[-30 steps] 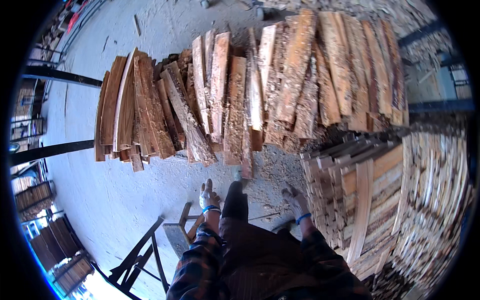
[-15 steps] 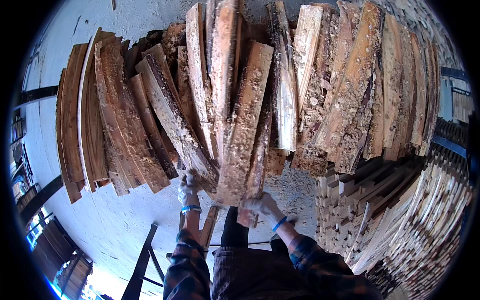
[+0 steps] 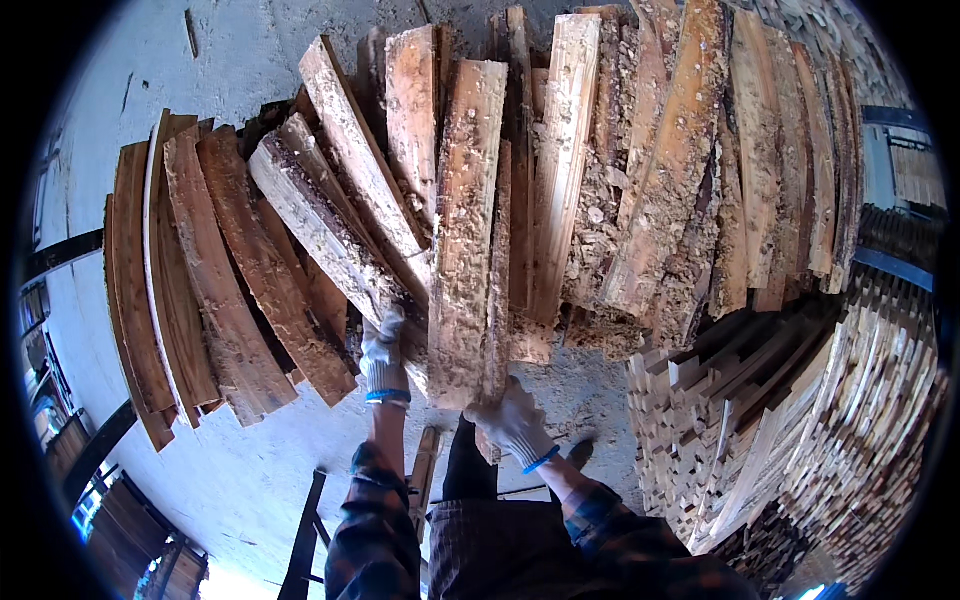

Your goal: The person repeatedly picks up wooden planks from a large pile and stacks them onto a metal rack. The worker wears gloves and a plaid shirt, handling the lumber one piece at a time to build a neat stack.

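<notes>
My left hand [image 3: 384, 362], in a white knit glove with a blue cuff, is closed at the near end of a pale wooden slab [image 3: 322, 228] with a dark bark edge. That slab slants away to the far left. My right hand [image 3: 512, 424], gloved the same way, grips the near end of a wide wooden board [image 3: 465, 215] dusted with sawdust. The board points nearly straight away from me. Its fingers are partly hidden beneath the wood. Between the two lies another pale slab [image 3: 362, 150], tilted across its neighbours.
Many rough boards fan out to the left [image 3: 225, 290] and right [image 3: 675, 170]. A tall stack of thin sawn strips [image 3: 850, 430] stands at the lower right. Dark metal bars [image 3: 305, 530] rise at the lower left. Sawdust litters the grey floor [image 3: 260, 450].
The wide board in my right hand has turned from slanting right to nearly straight. The slab at my left hand has swung further left, and several middle boards have shifted and spread apart.
</notes>
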Tool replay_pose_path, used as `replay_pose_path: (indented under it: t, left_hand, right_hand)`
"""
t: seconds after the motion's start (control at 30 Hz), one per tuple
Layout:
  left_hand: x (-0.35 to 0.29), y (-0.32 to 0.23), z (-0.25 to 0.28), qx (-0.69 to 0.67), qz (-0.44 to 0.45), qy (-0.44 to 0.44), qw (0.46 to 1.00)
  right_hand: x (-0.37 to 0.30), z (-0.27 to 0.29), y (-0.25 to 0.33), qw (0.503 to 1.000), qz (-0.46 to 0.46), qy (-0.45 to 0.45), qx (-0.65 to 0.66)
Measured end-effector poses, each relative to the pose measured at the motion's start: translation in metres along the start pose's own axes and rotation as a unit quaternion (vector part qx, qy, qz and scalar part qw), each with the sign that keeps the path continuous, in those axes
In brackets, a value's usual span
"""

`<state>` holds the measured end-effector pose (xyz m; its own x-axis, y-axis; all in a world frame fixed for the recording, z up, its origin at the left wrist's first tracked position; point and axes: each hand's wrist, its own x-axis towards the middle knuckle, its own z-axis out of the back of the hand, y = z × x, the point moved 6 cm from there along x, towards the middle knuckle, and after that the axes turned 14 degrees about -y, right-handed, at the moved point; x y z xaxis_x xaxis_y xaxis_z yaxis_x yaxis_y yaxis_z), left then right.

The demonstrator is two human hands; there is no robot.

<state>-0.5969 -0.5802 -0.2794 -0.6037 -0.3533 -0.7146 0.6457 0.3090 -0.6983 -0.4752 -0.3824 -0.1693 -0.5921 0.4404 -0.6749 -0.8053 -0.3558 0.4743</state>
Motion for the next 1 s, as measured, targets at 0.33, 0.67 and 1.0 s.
replay_pose_path:
  t: [0.33,0.67,1.0]
  left_hand:
    - [-0.03,-0.039,-0.022,0.198,-0.075,-0.02,0.977]
    - [-0.035,-0.035,-0.037,0.028,-0.083,0.072,0.994]
    - [-0.021,-0.039,-0.033,0.021,-0.031,0.039,0.999]
  right_hand:
    - [-0.055,0.081,-0.019,0.992,-0.096,-0.072,0.036]
    - [0.117,0.018,-0.035,0.962,0.131,-0.155,0.181]
    - [0.12,0.03,0.024,0.993,-0.07,0.073,0.055]
